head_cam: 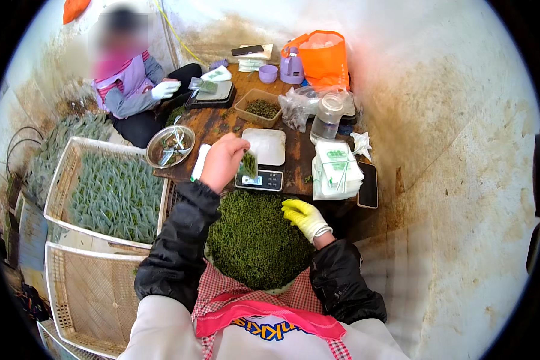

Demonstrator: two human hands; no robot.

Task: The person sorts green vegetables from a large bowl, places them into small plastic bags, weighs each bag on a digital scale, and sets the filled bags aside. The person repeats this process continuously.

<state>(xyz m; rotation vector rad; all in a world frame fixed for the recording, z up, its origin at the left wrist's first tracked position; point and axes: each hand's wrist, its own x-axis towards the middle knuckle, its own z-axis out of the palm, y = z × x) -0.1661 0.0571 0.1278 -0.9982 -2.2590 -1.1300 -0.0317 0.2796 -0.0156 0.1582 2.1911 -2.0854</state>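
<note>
My bare left hand (pixel 227 157) pinches a small clear plastic bag (pixel 248 164) with green contents, which look like small berries or buds. The bag hangs over the front left of a digital scale (pixel 264 147), partly covering its display. My right hand (pixel 303 217) wears a white glove with yellow fingers and rests at the right edge of a large heap of small green berries (pixel 258 240). Nothing shows in that hand, and its fingers are loosely spread. The heap lies before my lap, above a red checked apron (pixel 225 283).
Left stand a crate of filled bags (pixel 112 193) and another white crate (pixel 94 292). The wooden table (pixel 207 130) carries a metal bowl (pixel 170 146), a plastic tub (pixel 258 108), a jar (pixel 327 118), stacked bags (pixel 337 168) and a phone (pixel 367 184). A co-worker (pixel 130 85) sits far left.
</note>
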